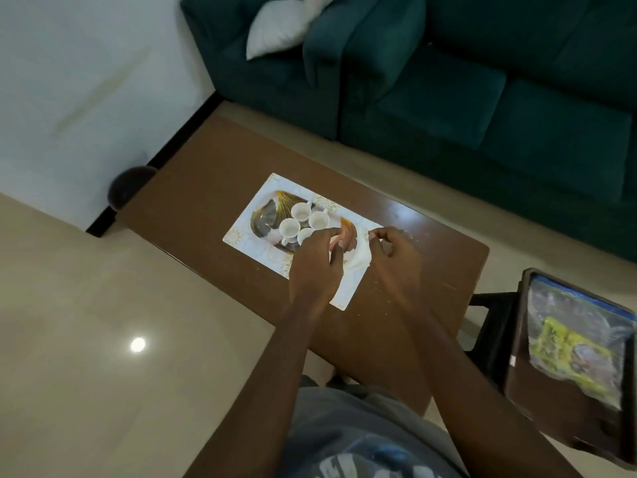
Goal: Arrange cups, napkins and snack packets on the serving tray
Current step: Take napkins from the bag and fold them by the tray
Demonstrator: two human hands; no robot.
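White and limp, the thin sheet of a napkin [360,258] hangs between the two hands above the near-right end of the rectangular white serving tray [241,232] with its gold-and-grey leaf print; the right hand [393,251] pinches the napkin's upper right corner between thumb and curled fingers; the left hand [317,258] has its fingers curled in at the napkin's left edge and seems to hold it there, though the knuckles half hide the contact. The tray lies on the long brown polished wooden table [193,174], its long axis slanting from far left to near right; four small white handled cups [300,212] stand upright in a tight cluster on the far-left half, the nearest just beside the left hand's fingers; so the free ground for the napkin is the near-right half, directly beneath the hands, and the drop is likely short and straight down, kept off the cups. The clear-and-yellow plastic snack packets [575,343] lie well apart to the right, on a dark square stool [551,405] beside the table; the right hand is the nearer for that reach, I judge, once the napkin is let go.
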